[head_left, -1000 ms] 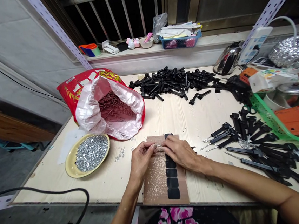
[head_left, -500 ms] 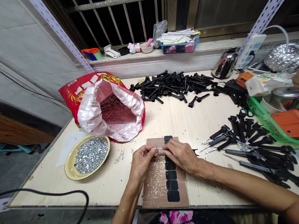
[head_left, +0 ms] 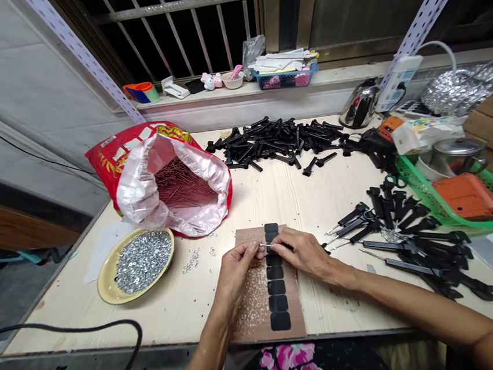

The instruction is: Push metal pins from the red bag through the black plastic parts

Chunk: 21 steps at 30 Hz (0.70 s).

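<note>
- Left of the hands: dish [head_left: 104, 287] of washers [head_left: 144, 261], plenty left; bag [head_left: 103, 159] beyond it.
- Left hand [head_left: 236, 267]: fingertips pinched on thin metal rod [head_left: 265, 245], which spans both hands above the board [head_left: 295, 302].
- Right hand [head_left: 308, 257]: closed on rod's other end; this piece looks unfinished.
- Beyond hands: pile of black parts [head_left: 277, 138], probably not done.
- Right of hands: metal-tipped tools [head_left: 415, 267], probably done.
- Vs earlier frame: same two-handed pinch; piles unchanged.
</note>
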Available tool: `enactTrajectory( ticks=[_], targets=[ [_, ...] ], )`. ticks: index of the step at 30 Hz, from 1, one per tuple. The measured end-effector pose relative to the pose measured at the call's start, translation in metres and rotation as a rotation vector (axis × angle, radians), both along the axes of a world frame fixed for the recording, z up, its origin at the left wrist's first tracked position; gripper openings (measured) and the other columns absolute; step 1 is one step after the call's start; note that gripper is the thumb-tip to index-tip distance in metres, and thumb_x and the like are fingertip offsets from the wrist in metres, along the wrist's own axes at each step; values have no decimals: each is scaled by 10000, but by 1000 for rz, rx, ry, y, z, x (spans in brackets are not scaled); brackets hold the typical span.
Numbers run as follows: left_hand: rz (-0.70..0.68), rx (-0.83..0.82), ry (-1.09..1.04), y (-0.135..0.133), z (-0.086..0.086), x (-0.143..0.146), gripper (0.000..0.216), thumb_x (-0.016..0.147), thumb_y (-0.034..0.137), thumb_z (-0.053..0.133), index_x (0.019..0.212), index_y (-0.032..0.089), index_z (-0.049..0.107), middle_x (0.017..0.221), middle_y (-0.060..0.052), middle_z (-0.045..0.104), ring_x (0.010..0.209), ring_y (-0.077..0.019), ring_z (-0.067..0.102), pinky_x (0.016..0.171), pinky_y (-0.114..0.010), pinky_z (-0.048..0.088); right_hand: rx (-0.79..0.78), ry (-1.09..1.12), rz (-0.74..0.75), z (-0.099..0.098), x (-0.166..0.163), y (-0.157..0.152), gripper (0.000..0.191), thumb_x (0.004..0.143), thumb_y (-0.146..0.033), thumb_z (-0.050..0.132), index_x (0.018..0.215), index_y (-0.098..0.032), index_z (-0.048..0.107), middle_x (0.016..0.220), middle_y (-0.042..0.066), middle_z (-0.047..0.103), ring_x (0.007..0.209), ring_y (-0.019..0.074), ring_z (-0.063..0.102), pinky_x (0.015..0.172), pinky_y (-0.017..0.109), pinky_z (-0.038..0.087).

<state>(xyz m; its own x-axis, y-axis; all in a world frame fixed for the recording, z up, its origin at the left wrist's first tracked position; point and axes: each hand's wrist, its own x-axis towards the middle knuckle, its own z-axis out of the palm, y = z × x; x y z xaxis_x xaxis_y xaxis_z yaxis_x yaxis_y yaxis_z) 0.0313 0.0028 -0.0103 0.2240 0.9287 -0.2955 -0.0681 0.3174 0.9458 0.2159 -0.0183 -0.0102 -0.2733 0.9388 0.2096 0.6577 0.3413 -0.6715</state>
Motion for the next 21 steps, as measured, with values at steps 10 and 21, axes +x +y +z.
enactTrajectory(
  ticks=[10,21],
  targets=[
    [36,291,444,-1,1,-7,339,799,427,597,1038,212,705,1059,-80,668,963,-221,601,846,-329,464,30,-99,-45,-5,19,1,201,944,-325,463,980,-215,628,933,32,600,786,128,585,643,240,453],
    [-201,789,921,-10,-50,-11,438,912,285,419,1320,141,485,1423,-142,434,1380,-277,268,1101,-500,292,238,-314,324,-34,34,9,270,968,-181,368,821,-179,594,756,23,578,719,138,491,543,235,380]
  ],
)
